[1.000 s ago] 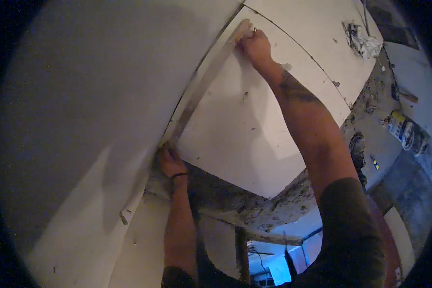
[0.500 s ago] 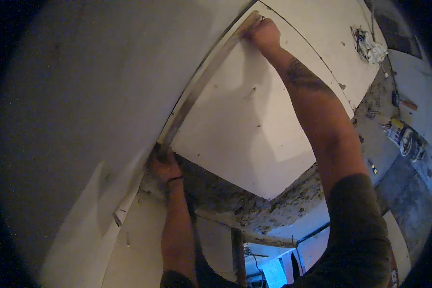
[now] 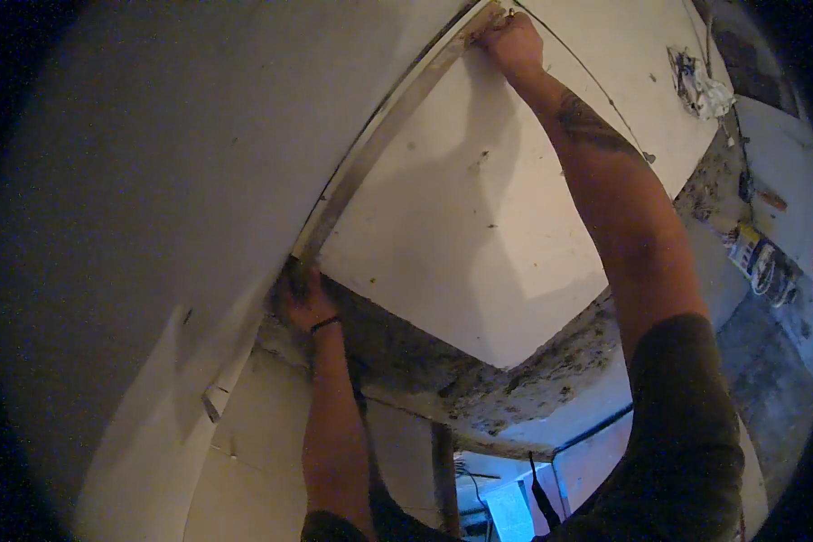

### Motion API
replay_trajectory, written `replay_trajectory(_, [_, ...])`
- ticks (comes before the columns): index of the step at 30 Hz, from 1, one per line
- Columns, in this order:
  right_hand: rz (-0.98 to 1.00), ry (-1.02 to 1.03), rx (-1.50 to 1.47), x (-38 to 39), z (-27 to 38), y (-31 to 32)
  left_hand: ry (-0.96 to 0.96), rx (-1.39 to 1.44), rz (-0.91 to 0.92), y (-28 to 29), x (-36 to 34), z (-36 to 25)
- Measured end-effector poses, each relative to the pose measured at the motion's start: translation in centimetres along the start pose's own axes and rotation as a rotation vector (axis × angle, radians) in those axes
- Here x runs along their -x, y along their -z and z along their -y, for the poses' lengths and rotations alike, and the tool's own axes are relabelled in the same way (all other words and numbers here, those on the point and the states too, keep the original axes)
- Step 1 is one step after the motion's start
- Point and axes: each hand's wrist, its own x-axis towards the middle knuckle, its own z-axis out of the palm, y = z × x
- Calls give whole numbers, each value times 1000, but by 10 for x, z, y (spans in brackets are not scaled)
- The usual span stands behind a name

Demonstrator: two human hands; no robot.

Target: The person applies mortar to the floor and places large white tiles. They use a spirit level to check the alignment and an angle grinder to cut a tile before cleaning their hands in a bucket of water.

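Observation:
A long, narrow, flat strip (image 3: 379, 143) lies along the left edge of a pale panel (image 3: 425, 217), next to a dark seam. My right hand (image 3: 512, 45) is closed at its far end, with the fingertips pressed together on it. Something small and shiny shows at the top of those fingers, too small to name. At the near end of the strip, by the panel's lower left corner, my left hand (image 3: 309, 303) has its fingers bent around the end. Shadow partly hides those fingers. A dark band circles the left wrist.
Rough, crumbly masonry (image 3: 506, 397) shows below the panel. A large pale surface (image 3: 172, 181) fills the left side. Crumpled clear plastic with wires (image 3: 700, 90) is at upper right, and a coiled white cable (image 3: 768, 273) lies lower down. A bluish opening (image 3: 510, 506) appears at the bottom.
Both hands and the strip sit slightly higher in the picture, the right hand also a little to the right. The whole view has shifted slightly. Both hands stay at the strip's ends.

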Motion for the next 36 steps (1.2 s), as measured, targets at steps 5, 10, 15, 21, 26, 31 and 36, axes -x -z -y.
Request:
replay_trajectory(5, [29,459,38,31,30,30,-52,9,-20,16,6,7])
replay_trajectory(10, [-40,893,183,24,19,29,-154,-111,92,25,4,23])
replay_trajectory(15, [-14,955,125,16,34,26,202,715,245,25,9,71])
replay_trajectory(21, [-15,925,144,22,34,43,224,374,143,19,4,81])
replay_trajectory(26, [37,325,-86,19,6,24,-425,-329,77,9,0,72])
replay_trajectory(31, [-1,308,-246,20,32,-8,73,292,163,19,4,136])
replay_trajectory(36, [44,271,-31,17,4,17,734,970,305,12,-6,32])
